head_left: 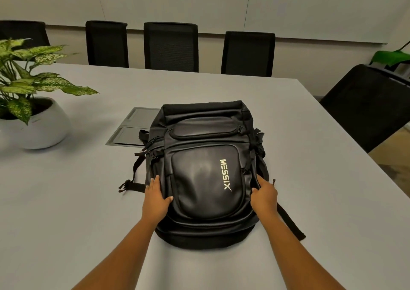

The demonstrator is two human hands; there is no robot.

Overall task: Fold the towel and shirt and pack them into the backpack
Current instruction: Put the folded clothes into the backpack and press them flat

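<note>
On the head camera I see the black backpack (206, 174) lying front-up on the grey table (66, 201). The left hand (156, 197) rests flat on its left side with the fingers straight. The right hand (264, 195) clutches the right side, its fingertips buried in fabric. The bag hides part of a recessed hatch (135, 123).

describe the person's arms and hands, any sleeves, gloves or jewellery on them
Both arms are bare all the way to the bottom edge of the picture, so no sleeves show. The left hand and the right hand wear no gloves, and I can see no rings, watch or bracelet. The nails that show look short and unpainted.
</note>
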